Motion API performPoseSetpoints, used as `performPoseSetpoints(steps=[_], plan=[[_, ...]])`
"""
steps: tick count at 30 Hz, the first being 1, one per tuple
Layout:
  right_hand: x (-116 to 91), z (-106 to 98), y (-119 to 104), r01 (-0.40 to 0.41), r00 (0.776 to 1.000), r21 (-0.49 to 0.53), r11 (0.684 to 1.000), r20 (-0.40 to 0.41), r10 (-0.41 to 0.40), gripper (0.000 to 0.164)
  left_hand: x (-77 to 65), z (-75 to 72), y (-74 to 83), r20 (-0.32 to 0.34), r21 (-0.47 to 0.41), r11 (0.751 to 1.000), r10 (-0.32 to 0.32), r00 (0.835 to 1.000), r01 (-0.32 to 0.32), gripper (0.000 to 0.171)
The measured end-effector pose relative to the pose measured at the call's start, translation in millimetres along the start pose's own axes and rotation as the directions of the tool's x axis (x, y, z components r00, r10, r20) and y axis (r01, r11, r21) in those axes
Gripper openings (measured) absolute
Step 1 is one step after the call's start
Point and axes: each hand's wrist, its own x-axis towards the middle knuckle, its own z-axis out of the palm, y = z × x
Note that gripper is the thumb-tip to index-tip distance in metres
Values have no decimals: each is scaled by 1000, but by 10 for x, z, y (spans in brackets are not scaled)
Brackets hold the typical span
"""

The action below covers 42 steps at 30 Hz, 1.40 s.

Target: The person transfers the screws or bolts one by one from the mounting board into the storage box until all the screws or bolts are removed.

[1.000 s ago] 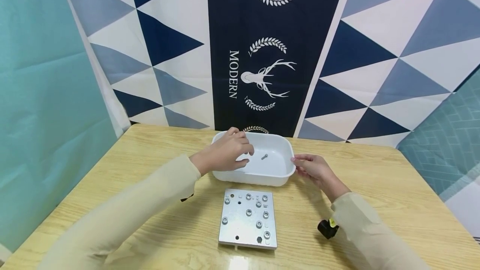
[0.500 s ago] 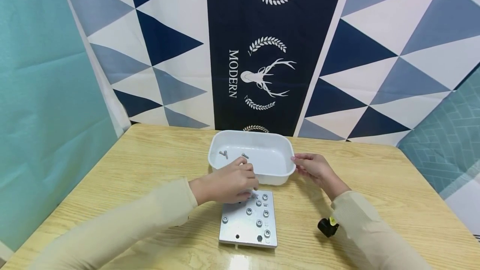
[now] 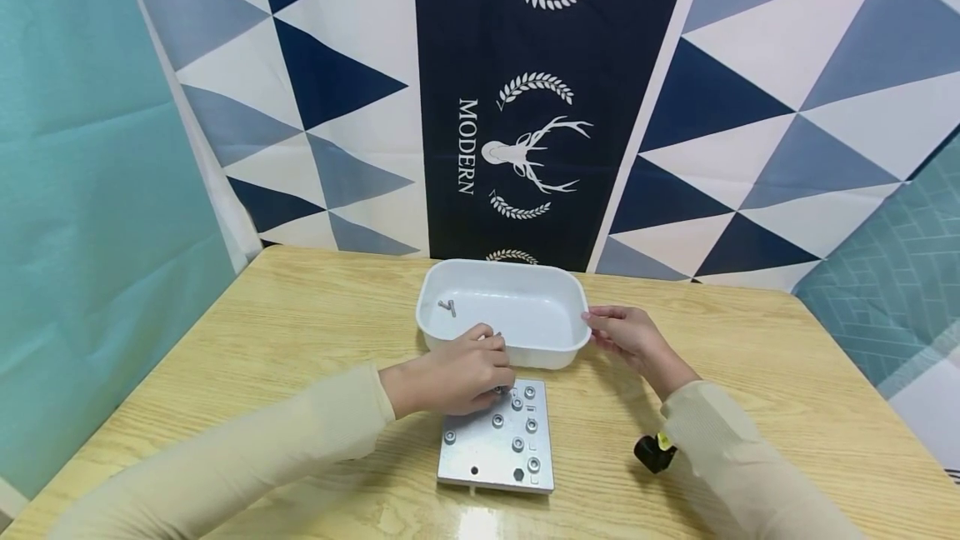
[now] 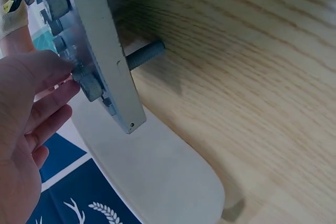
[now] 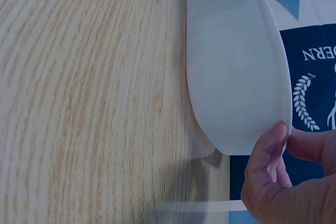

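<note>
A metal plate (image 3: 491,457) with several socket-head bolts lies on the table in front of a white bin (image 3: 547,352). My left hand (image 3: 461,373) is over the plate's far edge, in the head view hiding its far left corner. In the left wrist view its thumb and forefinger pinch the head of a bolt (image 4: 90,86) near the plate's end. Another bolt's threaded shank (image 4: 147,54) sticks out of the underside. My right hand (image 3: 630,336) pinches the bin's right rim between thumb and fingers. Loose bolts (image 3: 452,307) lie at the left inside the bin.
The wooden table (image 3: 315,298) runs up to a patterned cloth (image 3: 352,107) behind the bin. A black item with a yellow patch (image 3: 655,454) shows beside the right sleeve. Light blue sheeting (image 3: 97,190) hangs on the left.
My left hand has moved from over the bin down to the plate's far edge and pinches a bolt there. A loose bolt has shifted inside the bin. The right hand stays on the rim.
</note>
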Motion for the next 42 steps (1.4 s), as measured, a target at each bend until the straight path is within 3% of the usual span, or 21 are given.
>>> performPoseSetpoints(steps=[8,42], plan=[[6,0,4,7,1000,-7,1000,5,-7,53,-33,43,8,-24,-8,1000,-21,999,21,11],[-13,-4,22,40,999,13,999,29,-40,53,-16,2,-13,-58,4,1000,6,998,-6,10]])
